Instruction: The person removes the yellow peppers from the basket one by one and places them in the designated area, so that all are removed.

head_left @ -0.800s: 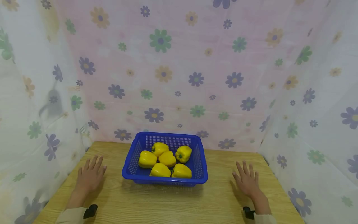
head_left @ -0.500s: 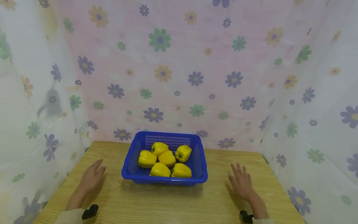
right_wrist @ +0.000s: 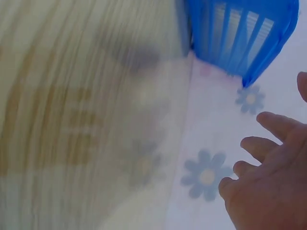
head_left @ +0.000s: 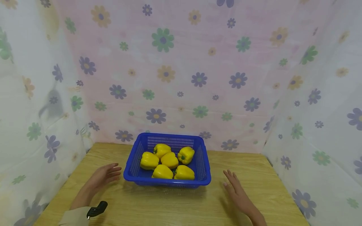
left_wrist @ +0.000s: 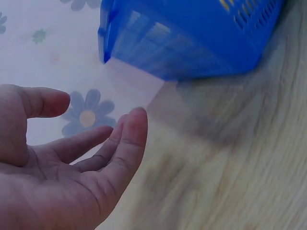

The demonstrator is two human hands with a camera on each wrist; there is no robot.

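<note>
Blue rectangular plastic basket (head_left: 167, 182) holds six rounded yellow peppers (head_left: 169, 160); left hand (head_left: 103, 177) and right hand (head_left: 238, 195) flank it, apart, each grip wide.

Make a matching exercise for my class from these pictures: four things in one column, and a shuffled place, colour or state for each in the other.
Column one
1. Basket
2. Left hand
3. Peppers
4. Cloth

Column two
A. printed with flowers
B. inside the basket
C. blue, with holes
D. holding nothing

Pairs: 1-C, 2-D, 3-B, 4-A
</note>
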